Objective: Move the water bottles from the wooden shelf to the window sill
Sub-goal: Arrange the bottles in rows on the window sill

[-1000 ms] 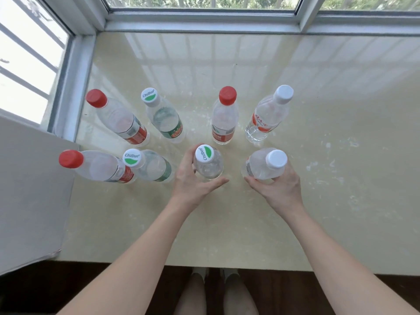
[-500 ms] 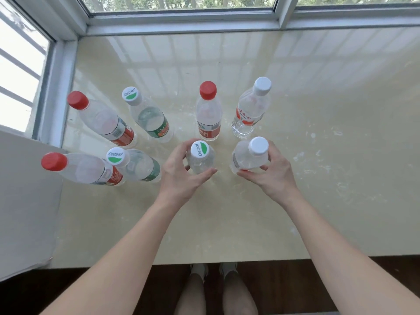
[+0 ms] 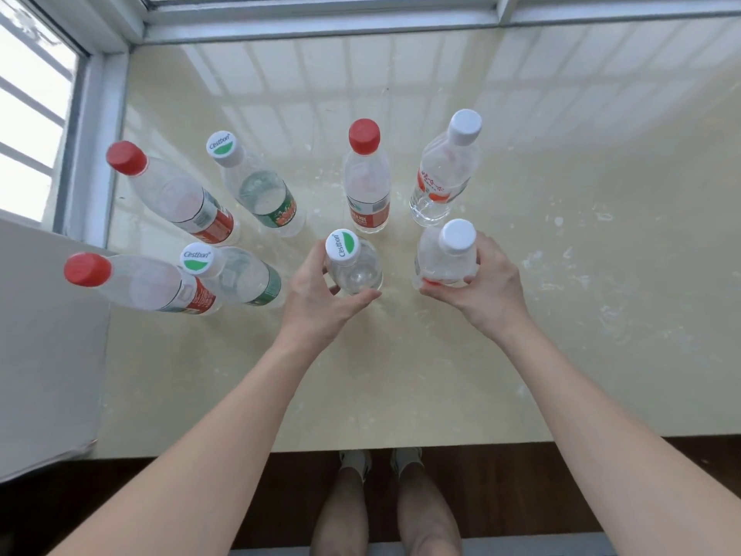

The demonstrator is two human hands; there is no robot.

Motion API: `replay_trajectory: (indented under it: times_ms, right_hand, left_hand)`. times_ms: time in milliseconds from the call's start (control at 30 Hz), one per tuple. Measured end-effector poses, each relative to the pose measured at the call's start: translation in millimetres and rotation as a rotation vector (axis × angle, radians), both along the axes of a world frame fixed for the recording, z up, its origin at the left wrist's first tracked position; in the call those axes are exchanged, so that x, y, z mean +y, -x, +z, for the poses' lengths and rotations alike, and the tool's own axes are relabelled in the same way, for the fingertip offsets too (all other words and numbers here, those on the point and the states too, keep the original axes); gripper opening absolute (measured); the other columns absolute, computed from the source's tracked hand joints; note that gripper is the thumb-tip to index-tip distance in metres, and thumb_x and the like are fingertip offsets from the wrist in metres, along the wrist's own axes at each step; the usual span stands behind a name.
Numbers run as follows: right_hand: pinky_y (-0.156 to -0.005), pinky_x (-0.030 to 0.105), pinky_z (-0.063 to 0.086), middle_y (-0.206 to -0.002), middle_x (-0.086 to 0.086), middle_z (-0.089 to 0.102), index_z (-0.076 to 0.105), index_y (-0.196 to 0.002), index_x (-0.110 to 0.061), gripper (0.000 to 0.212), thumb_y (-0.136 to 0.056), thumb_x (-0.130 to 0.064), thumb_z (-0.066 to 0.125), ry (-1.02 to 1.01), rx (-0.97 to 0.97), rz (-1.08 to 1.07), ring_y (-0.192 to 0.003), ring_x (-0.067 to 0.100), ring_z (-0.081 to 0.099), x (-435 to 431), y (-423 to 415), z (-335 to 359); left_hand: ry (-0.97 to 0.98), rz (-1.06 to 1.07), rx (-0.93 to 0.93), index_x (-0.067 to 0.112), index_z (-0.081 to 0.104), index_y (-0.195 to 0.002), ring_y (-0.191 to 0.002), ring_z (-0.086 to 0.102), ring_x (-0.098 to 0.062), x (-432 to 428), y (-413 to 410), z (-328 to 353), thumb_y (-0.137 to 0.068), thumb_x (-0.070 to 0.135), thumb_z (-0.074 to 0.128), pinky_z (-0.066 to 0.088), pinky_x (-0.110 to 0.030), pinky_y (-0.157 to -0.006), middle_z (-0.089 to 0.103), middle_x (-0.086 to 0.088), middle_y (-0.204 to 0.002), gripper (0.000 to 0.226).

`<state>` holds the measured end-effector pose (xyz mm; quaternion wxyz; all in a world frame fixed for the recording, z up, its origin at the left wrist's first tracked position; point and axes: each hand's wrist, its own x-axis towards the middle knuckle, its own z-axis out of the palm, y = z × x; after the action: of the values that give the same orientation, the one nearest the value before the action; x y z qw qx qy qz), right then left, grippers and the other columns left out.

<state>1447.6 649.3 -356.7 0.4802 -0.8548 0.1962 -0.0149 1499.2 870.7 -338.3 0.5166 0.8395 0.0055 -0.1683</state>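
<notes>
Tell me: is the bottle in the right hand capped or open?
Capped. A white cap sits on the bottle that the right hand grips.

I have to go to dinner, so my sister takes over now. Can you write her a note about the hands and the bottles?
Left hand grips a clear plastic bottle with a green-and-white cap.
Right hand grips a clear plastic bottle with a white cap.
Both seem set down on the glossy beige window sill.
Done: six other clear plastic bottles stand there already.
Left: let go of these two. The wooden shelf is out of view, so check it for more.
</notes>
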Motion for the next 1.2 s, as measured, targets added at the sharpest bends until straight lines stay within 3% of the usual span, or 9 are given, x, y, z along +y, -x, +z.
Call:
replay_trajectory:
  times_ms: [100, 233, 367, 567, 767, 867, 967, 1067, 1200]
  right_hand:
    - [-0.074, 0.003, 0.037, -0.099, -0.023, 0.060, 0.063, -0.119, -0.024, 0.070, -0.058, -0.025, 0.096, -0.019, 0.084, 0.025, -0.100, 0.009, 0.060, -4, -1, -15]
    - [-0.070, -0.001, 0.036, -0.093, -0.028, 0.058, 0.065, -0.117, -0.023, 0.062, -0.063, -0.021, 0.093, -0.010, 0.144, 0.035, -0.098, 0.008, 0.059, -6, 0, -23]
    - [-0.074, 0.010, 0.036, -0.098, -0.019, 0.060, 0.065, -0.119, -0.020, 0.063, -0.064, -0.019, 0.093, 0.018, 0.152, 0.055, -0.098, 0.007, 0.056, -12, 1, -20]
    - [-0.076, 0.012, 0.035, -0.102, -0.013, 0.061, 0.065, -0.121, -0.019, 0.063, -0.064, -0.017, 0.093, 0.011, 0.173, 0.077, -0.097, 0.009, 0.055, -15, 3, -17]
    - [-0.080, 0.007, 0.038, -0.121, -0.011, 0.059, 0.057, -0.131, -0.024, 0.079, -0.062, -0.015, 0.093, -0.045, 0.201, 0.058, -0.106, 0.005, 0.055, -18, 11, -24]
    - [-0.095, 0.029, 0.048, -0.130, -0.004, 0.055, 0.048, -0.138, -0.027, 0.088, -0.063, -0.021, 0.092, -0.054, 0.321, -0.059, -0.111, 0.014, 0.058, -15, 35, -27]
    - [-0.094, 0.043, 0.051, -0.119, 0.001, 0.058, 0.051, -0.130, -0.022, 0.075, -0.067, -0.033, 0.089, 0.048, 0.469, -0.090, -0.109, 0.022, 0.060, 9, 72, -25]
    - [-0.090, 0.038, 0.050, -0.112, -0.004, 0.061, 0.055, -0.121, -0.025, 0.059, -0.072, -0.041, 0.084, 0.027, 0.521, -0.004, -0.107, 0.019, 0.060, 58, 94, -16]
    - [-0.087, 0.026, 0.041, -0.117, -0.011, 0.059, 0.054, -0.126, -0.027, 0.057, -0.077, -0.039, 0.082, -0.041, 0.416, 0.138, -0.109, 0.010, 0.057, 132, 74, -1]
  left_hand:
    - [0.001, 0.010, 0.024, 0.026, 0.055, -0.110, -0.098, 0.055, 0.014, 0, 0, -6, -0.066, 0.017, 0.090, 0.051, -0.006, -0.077, 0.060, 0.022, -0.102, 0.057]
    - [0.010, 0.005, 0.020, 0.034, 0.052, -0.098, -0.094, 0.055, 0.016, -4, -1, -10, -0.065, 0.015, 0.090, 0.050, -0.005, -0.073, 0.059, 0.023, -0.098, 0.054]
    - [0.009, -0.027, 0.026, 0.030, 0.053, -0.105, -0.100, 0.056, 0.005, -9, 2, -14, -0.066, 0.017, 0.090, 0.051, -0.007, -0.076, 0.059, 0.018, -0.102, 0.056]
    - [0.014, -0.026, -0.001, 0.028, 0.055, -0.115, -0.106, 0.057, -0.006, -9, 5, -21, -0.066, 0.020, 0.090, 0.055, -0.017, -0.084, 0.063, 0.006, -0.111, 0.060]
    - [-0.040, -0.036, 0.105, 0.029, 0.043, -0.136, -0.118, 0.049, -0.002, 0, 15, -30, -0.066, 0.024, 0.090, 0.049, -0.032, -0.098, 0.051, 0.024, -0.120, 0.084]
    - [-0.105, -0.023, 0.143, 0.029, 0.037, -0.141, -0.126, 0.048, -0.007, 21, 36, -27, -0.067, 0.026, 0.089, 0.045, -0.040, -0.105, 0.050, 0.021, -0.130, 0.091]
    - [-0.190, 0.014, 0.171, 0.028, 0.042, -0.140, -0.129, 0.047, -0.008, 56, 64, -19, -0.071, 0.031, 0.086, 0.043, -0.042, -0.108, 0.052, 0.011, -0.138, 0.083]
    - [-0.305, 0.033, 0.219, 0.029, 0.047, -0.135, -0.131, 0.047, -0.008, 101, 85, -9, -0.076, 0.040, 0.080, 0.041, -0.033, -0.107, 0.053, 0.013, -0.137, 0.068]
    - [-0.466, 0.098, 0.186, 0.025, 0.054, -0.129, -0.127, 0.051, -0.014, 162, 87, -1, -0.080, 0.044, 0.076, 0.039, -0.028, -0.100, 0.058, 0.008, -0.131, 0.057]
